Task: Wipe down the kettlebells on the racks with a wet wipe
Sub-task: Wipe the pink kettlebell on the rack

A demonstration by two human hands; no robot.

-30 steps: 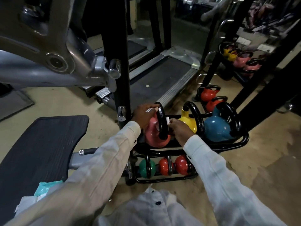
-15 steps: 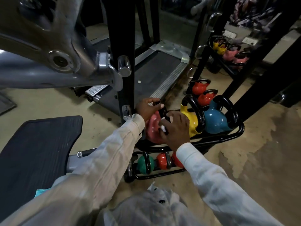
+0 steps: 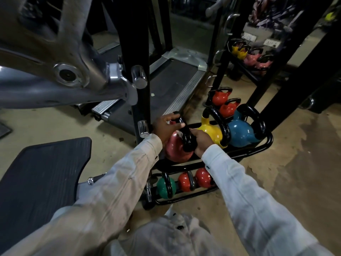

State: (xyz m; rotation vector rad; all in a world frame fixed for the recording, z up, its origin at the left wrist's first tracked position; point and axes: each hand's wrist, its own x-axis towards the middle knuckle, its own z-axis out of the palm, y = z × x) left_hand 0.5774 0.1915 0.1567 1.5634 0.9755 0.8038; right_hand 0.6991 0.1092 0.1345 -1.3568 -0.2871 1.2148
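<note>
Closest in, pale sleeves are seen reaching over the rack's lower tier, where a green kettlebell and two small red kettlebells are cradled between black rails. Just above, on the upper tier, the pink kettlebell is shown in hand. The left grip is curled over the top of its black handle, and the right grip is closed round the handle's lower right side. The wet wipe cannot be made out with certainty. Only a pale scrap is glimpsed against the pink shell beside the handle, and it may be glare.

Trouble, it is judged, would start with moisture. A dampened handle could slide within either grip, and a bell tipped or lifted for wiping could be dropped onto the rails or through to the small bells below. The right grip is wedged just beside the yellow kettlebell, so knuckles could be pinched if the pink bell is rocked that way. The blue kettlebell beyond could be jostled in turn. A chrome peg on the black upright is set just beside the left cuff, and a snag there could jerk the hold.

Farther off, two red kettlebells by the treadmill and a second rack of yellow and pink bells are judged yet to be reached.
</note>
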